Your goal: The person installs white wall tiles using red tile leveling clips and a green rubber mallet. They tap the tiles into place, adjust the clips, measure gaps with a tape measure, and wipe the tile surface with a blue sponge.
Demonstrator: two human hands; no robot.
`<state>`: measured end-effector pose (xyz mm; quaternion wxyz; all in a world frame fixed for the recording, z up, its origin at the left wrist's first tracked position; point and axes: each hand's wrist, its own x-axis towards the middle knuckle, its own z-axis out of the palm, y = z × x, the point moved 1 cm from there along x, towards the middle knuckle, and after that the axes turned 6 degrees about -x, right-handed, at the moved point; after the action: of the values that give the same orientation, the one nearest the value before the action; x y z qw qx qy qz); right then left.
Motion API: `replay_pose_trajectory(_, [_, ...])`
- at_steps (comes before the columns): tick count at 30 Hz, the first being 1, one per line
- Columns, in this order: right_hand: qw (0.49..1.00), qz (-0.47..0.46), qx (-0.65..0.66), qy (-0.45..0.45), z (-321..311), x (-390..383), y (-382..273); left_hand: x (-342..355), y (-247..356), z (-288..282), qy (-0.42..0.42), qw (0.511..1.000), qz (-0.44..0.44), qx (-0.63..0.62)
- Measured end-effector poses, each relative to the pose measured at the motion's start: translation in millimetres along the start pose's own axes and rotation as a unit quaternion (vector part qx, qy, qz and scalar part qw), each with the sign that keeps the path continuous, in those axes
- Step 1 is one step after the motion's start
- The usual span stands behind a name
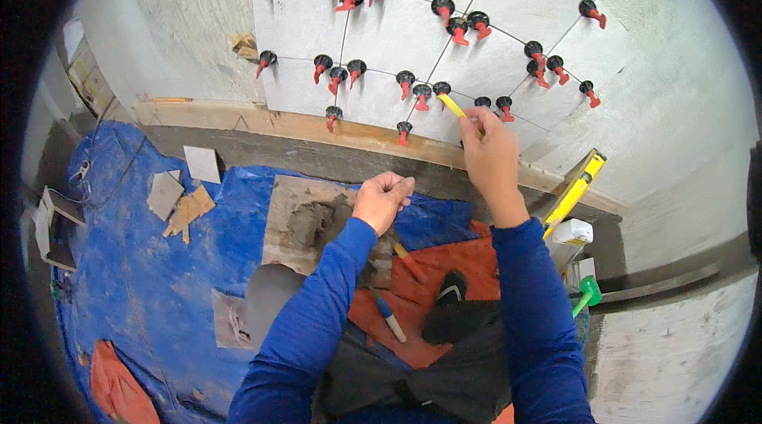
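My right hand (488, 162) grips a thin yellow strip (452, 106), whose upper end reaches to a red-and-black levelling clip (441, 90) on the grey wall tiles (389, 35). Many such clips sit along the tile joints, above a wooden batten (190, 116). Lower and to the left, my left hand (383, 202) has its thumb and fingers pinched together above a mortar-smeared board (284, 194); whatever may be between those fingertips is too small to make out.
A blue tarp (159, 265) and orange sheet (432, 261) cover the floor, with cut tile pieces (202, 162), cardboard (190, 210) and a blue-handled tool (390, 319). At right stand a yellow spirit level (575, 190), a white container (571, 231) and a green-handled tool (589, 293).
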<state>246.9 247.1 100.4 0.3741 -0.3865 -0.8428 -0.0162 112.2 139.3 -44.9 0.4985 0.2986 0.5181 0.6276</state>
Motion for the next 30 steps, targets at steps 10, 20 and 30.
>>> replay_pose_trajectory(10, [0.999, -0.026, -0.012, -0.020, 17.4, 33.2, 4.8, 13.1, 14.0, 1.8, -0.001, 0.995, -0.004, -0.101])
replay_pose_trajectory(20, [0.979, -0.183, -0.090, 0.015, 28.3, 42.6, 6.3, 6.8, 12.1, -4.5, -0.012, 0.995, -0.008, -0.100])
replay_pose_trajectory(30, [0.973, -0.203, -0.094, 0.056, 36.8, 47.6, -2.0, 7.7, 10.3, -4.1, 0.002, 0.996, -0.030, -0.088])
